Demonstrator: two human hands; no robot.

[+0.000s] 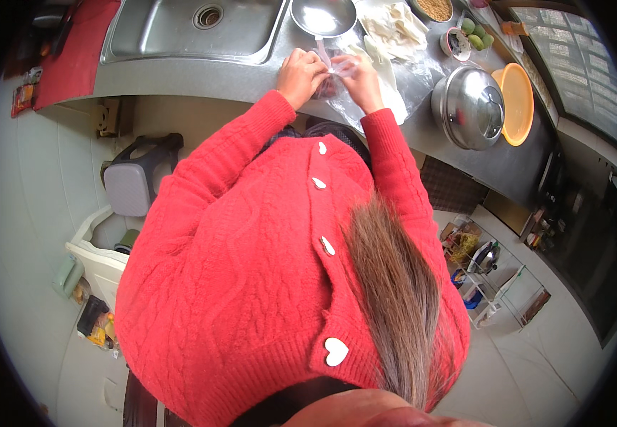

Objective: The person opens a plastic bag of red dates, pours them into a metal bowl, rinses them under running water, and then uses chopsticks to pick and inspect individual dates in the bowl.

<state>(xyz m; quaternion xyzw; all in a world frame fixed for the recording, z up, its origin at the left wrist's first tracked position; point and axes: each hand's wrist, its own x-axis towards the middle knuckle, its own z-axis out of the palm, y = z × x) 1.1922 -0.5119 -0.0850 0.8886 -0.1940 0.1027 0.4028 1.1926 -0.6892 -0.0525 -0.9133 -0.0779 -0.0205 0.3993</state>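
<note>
A clear plastic bag (327,88) with dark reddish contents rests at the front edge of the steel counter, its upper part gathered at a twist or knot. My left hand (302,76) grips the bag's left side near that gathered part. On the other side, my right hand (359,80) pinches the loose plastic of its top. Just behind the bag stands a round metal bowl (323,17). Cream-coloured cloth (395,32) and a crumpled clear plastic sheet (420,85) lie beside my right hand.
A steel sink (153,32) is at the left. To the right are a lidded metal pot (467,109), an orange plastic basin (517,104), green fruits (476,34), a small bowl (455,44) and a bowl of yellowish beans (435,8). A plastic stool (129,187) stands below left.
</note>
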